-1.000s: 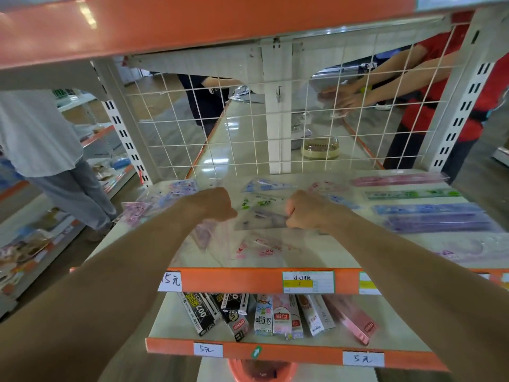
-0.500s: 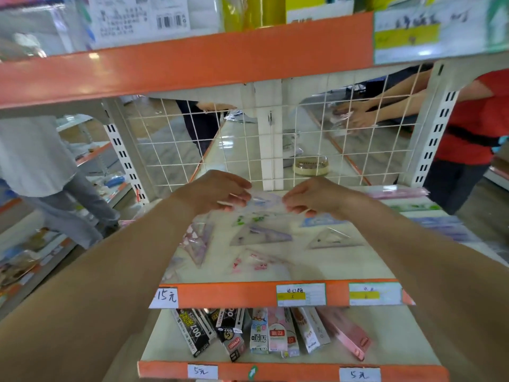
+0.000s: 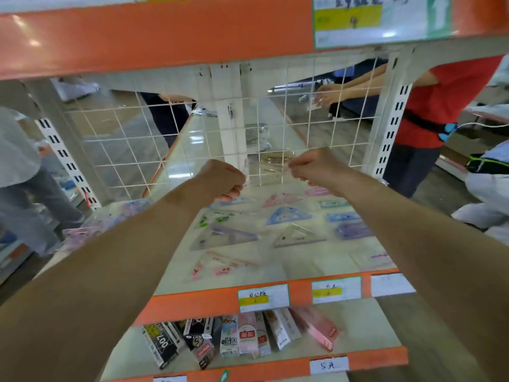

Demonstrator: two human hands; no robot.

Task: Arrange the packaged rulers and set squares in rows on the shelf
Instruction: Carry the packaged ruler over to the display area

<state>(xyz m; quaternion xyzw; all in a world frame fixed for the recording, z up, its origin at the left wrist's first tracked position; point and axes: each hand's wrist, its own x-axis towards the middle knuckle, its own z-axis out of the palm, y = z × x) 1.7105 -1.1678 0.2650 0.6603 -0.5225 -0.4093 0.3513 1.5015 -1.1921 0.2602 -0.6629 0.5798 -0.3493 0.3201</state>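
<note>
Both hands are raised: your left hand [image 3: 223,180] and right hand [image 3: 316,167] pinch, with curled fingers [image 3: 234,192], opposite ends of a clear plastic package [image 3: 271,169] above the pale shelf [image 3: 308,261]. Judged light, slick and bendable; grip the edges.

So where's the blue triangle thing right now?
In the head view, the blue set square lies on the shelf right of centre, behind the clear set square and left of the blue ruler pack.
</note>
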